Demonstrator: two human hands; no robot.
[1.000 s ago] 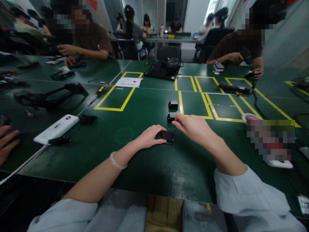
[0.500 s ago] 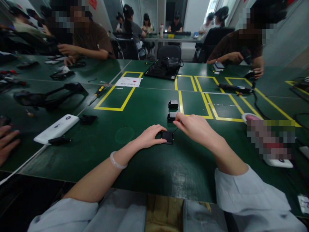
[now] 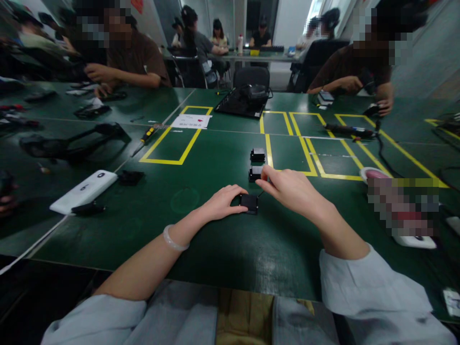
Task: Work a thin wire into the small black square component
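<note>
A small black square block (image 3: 248,204) lies on the green table, gripped at its left side between the thumb and fingers of my left hand (image 3: 223,203). My right hand (image 3: 287,188) is closed in a pinch on a thin dark rod-like tool (image 3: 261,194), whose tip reaches the block's upper right corner. Most of the tool is hidden in the fingers, so its exact kind does not show. Just beyond, a black box-shaped part (image 3: 255,174) with a grey top stands partly behind my right fingers. A similar black part (image 3: 258,155) stands behind it.
To the left lie a white phone-like device (image 3: 85,191), a black clip-like piece (image 3: 131,178) and a yellow-black screwdriver (image 3: 147,136). Yellow tape outlines (image 3: 313,158) mark the table. At right is a white-ended item (image 3: 417,241), largely blurred. Several people sit beyond.
My right hand has shifted very slightly to the left; my left hand and the block stay in place. At the far left edge, another person's hand has drawn back.
</note>
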